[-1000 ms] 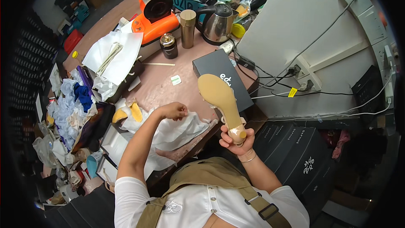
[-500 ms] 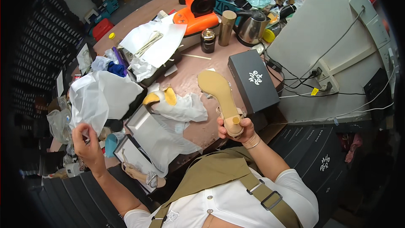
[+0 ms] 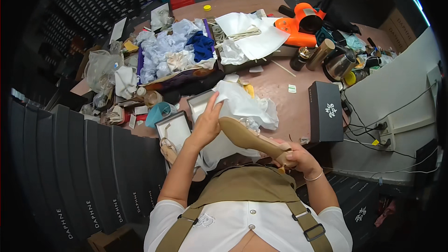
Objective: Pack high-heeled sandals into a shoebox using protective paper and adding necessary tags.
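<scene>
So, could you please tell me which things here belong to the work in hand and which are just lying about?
In hand:
- tan shoe, gripped at the heel by right hand
- white tissue paper, touched by left hand

Lying about:
- black box
- orange tool
- metal kettle

Place: a shoe workshop or packing room.
Signs: stacked black shoe boxes [image 3: 88,168], a cluttered desk [image 3: 284,98] with tissue paper [image 3: 242,100], an open box [image 3: 175,128], an orange tool [image 3: 301,23] and a kettle [image 3: 340,63].
</scene>
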Demonstrator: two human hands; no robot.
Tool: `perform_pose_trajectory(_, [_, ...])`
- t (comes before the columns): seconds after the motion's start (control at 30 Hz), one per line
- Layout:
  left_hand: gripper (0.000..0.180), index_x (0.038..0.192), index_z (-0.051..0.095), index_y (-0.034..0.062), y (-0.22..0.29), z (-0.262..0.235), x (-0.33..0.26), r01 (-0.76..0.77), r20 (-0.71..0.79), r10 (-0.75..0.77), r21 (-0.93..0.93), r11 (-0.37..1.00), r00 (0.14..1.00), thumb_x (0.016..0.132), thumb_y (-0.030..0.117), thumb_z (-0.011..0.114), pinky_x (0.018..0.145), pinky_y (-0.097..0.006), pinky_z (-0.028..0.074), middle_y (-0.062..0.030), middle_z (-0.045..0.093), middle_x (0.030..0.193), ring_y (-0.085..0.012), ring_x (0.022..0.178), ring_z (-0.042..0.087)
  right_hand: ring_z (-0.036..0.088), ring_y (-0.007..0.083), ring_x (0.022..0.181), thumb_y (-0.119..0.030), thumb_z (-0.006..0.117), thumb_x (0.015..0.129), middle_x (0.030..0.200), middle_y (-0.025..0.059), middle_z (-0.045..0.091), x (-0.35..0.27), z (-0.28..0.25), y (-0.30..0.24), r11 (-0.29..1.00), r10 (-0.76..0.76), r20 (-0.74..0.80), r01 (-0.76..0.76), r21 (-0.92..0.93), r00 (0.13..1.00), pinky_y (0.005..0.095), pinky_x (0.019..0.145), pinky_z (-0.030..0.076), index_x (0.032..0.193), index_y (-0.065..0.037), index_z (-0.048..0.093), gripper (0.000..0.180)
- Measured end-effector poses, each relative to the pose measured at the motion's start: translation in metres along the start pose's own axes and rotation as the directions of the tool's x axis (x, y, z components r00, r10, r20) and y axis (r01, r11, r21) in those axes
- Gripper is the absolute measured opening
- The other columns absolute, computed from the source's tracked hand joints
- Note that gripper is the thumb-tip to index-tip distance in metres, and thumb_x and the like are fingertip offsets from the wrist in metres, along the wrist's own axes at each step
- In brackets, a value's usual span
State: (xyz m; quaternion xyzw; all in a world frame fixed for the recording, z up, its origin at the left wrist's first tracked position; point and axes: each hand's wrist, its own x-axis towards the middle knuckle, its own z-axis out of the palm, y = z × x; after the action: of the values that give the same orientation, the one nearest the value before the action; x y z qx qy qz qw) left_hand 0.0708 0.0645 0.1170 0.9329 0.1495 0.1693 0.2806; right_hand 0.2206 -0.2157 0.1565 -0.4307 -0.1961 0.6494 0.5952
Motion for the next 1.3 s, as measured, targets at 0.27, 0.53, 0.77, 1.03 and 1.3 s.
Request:
perform_pose_trajectory(0.27, [0.064, 0.128, 0.039, -0.0024, 0.005, -0.029, -0.048, 0.146, 0.056, -0.149, 0.051, 0.988, 0.987, 0.066, -0.004, 0.054, 0.070, -0.047, 0.051, -0.0209, 0.024, 0.149, -0.0433, 0.083, 0.061, 0.054, 0.0389, 0.102, -0.018, 0.056, 0.079, 0.120, 0.0229, 0.047, 0.047, 0.045, 0.012, 0.227, -0.244, -0.023, 0.034, -0.973, 0.969, 0.0405, 0.089, 0.044, 0.134, -0.004, 0.044, 0.059])
perform_pose_trajectory(0.53, [0.040, 0.110, 0.055, -0.0009, 0.076, -0.028, -0.056, -0.149, 0.192, 0.162, -0.083, 0.985, 0.968, 0.070, -0.002, 0.058, 0.064, -0.039, 0.053, -0.0179, 0.028, 0.149, -0.0334, 0.079, 0.064, 0.061, 0.0248, 0.091, -0.022, 0.052, 0.090, 0.112, 0.0054, 0.057, 0.100, 0.034, 0.061, 0.992, -0.054, -0.319, 0.087, 0.090, 0.946, 0.0394, 0.078, 0.049, 0.119, -0.006, 0.052, 0.033])
perform_pose_trajectory(0.77, [0.040, 0.112, 0.056, -0.0001, 0.087, 0.016, -0.057, -0.284, 0.085, 0.288, -0.056, 0.957, 0.954, 0.072, -0.001, 0.057, 0.058, -0.033, 0.052, -0.0146, 0.043, 0.142, -0.0219, 0.066, 0.063, 0.060, 0.0239, 0.094, -0.027, 0.056, 0.091, 0.109, 0.0037, 0.059, 0.130, 0.022, 0.070, 0.649, -0.302, -0.346, 0.458, 0.608, 0.888, 0.0392, 0.078, 0.050, 0.115, -0.005, 0.052, 0.033])
perform_pose_trajectory(1.03, [0.054, 0.128, 0.049, -0.0009, 0.094, 0.054, -0.060, -0.402, -0.025, 0.402, -0.146, 0.904, 0.915, 0.074, 0.002, 0.054, 0.067, -0.033, 0.053, -0.0185, 0.047, 0.137, -0.0227, 0.072, 0.063, 0.059, 0.0242, 0.098, -0.028, 0.056, 0.092, 0.112, 0.0051, 0.058, 0.141, 0.025, 0.054, 0.721, -0.361, -0.335, 0.488, 0.491, 0.870, 0.0389, 0.080, 0.049, 0.117, -0.005, 0.051, 0.035])
perform_pose_trajectory(1.3, [0.052, 0.128, 0.050, -0.0007, 0.106, 0.034, -0.063, -0.487, -0.015, 0.516, -0.354, 0.798, 0.856, 0.081, 0.011, 0.066, 0.071, -0.031, 0.054, -0.0203, 0.047, 0.136, -0.0279, 0.088, 0.064, 0.057, 0.0246, 0.103, -0.028, 0.057, 0.092, 0.115, 0.0065, 0.056, 0.134, 0.035, 0.054, 0.494, -0.669, -0.101, 0.338, -0.801, 0.736, 0.0387, 0.083, 0.049, 0.119, -0.005, 0.049, 0.037])
